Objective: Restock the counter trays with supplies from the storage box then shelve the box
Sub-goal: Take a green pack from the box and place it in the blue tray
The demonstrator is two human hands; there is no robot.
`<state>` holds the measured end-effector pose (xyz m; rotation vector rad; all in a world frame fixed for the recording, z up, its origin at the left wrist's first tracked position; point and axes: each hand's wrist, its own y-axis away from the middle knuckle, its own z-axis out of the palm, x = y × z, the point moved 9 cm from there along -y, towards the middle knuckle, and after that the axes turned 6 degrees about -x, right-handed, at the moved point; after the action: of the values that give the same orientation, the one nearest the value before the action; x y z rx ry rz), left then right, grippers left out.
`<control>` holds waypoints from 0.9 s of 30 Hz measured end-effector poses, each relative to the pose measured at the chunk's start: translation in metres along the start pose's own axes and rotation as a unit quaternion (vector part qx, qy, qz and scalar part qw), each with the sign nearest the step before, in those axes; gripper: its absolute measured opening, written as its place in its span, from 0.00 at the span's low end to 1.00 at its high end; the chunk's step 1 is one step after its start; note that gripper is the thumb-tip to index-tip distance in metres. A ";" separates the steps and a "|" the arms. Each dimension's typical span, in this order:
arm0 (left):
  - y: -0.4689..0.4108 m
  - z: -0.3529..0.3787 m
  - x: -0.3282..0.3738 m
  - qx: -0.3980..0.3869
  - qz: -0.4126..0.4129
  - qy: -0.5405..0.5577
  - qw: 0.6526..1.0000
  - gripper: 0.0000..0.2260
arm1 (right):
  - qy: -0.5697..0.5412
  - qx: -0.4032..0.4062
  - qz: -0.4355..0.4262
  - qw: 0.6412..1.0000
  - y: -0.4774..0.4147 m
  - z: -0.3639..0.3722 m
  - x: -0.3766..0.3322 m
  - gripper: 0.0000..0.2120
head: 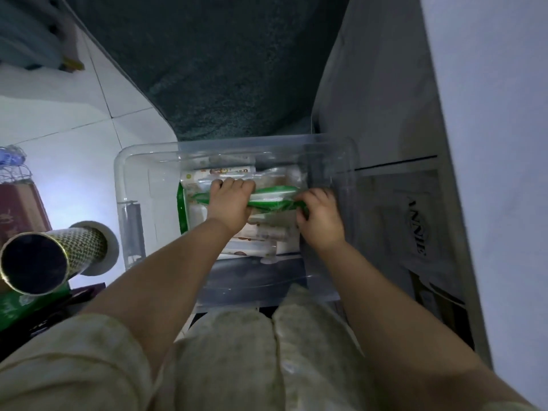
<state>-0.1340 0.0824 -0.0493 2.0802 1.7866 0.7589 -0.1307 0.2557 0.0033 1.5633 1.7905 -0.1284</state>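
A clear plastic storage box (pixel 130 179) stands on the floor in front of me, holding white and brown printed packets (pixel 219 173). Both my hands are inside it. My left hand (pixel 229 203) grips the left part of a green-and-white packet (pixel 274 192), and my right hand (pixel 320 218) grips its right end. The packet lies across the top of the other supplies. No counter trays are in view.
A dark teal mat (pixel 222 69) lies beyond the box. A white cabinet or wall (pixel 489 114) rises on the right, with a bag bearing lettering (pixel 418 226) beside the box. At the left are a gold patterned tube (pixel 53 256) and a dark red box (pixel 20 209).
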 end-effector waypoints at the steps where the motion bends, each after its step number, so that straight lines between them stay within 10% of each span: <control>1: 0.009 -0.015 0.000 0.022 -0.001 0.002 1.000 0.14 | 0.011 0.009 -0.020 1.000 0.005 -0.011 -0.010 0.11; 13: 0.113 -0.250 0.029 0.214 0.047 -0.056 0.974 0.17 | 0.158 0.203 -0.178 0.950 0.086 -0.159 -0.144 0.04; 27: 0.274 -0.320 0.229 0.283 0.373 -0.197 0.861 0.16 | 0.240 0.355 -0.011 0.903 0.323 -0.195 -0.200 0.05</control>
<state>-0.0694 0.2183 0.4055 3.0847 1.0101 -0.1172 0.0635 0.2762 0.3828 2.2288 2.2994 -0.4911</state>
